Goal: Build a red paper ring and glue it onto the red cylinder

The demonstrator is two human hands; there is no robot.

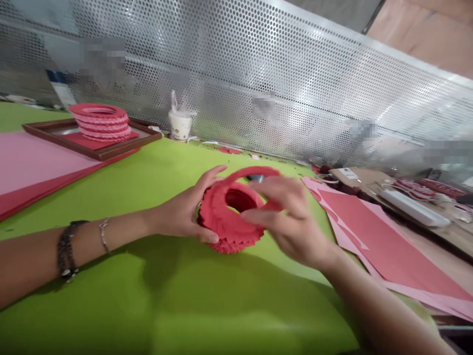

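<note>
Left hand [181, 212]: part-open, curved round the left side of a stack of notched red paper rings [231, 224], thumb on the near edge, stack gripped. Stack is tilted, just above or on the green table [258, 305] near the middle; can't tell if it touches.

Right hand [295, 222]: half closed, fingers bent, looks pinched on the right side of a loose red ring [254, 170]. Motion blur, so exact contact unclear.

Status, my read: the held stack is many layers thick, centre hole open, teeth fanned unevenly. The loose ring stands partly up off its top, not flat with the others. Can't tell if it's going on or coming off, so no layer count from me.

Far left: a pile of red and pink rings [101, 123] sits level in a brown-rimmed tray [57, 140], more even than the held stack. Behind: paper cup [180, 125] beside the perforated metal panel [221, 59]. Right side: red sheet [399, 241] over pink ones, uncut or part cut.
</note>
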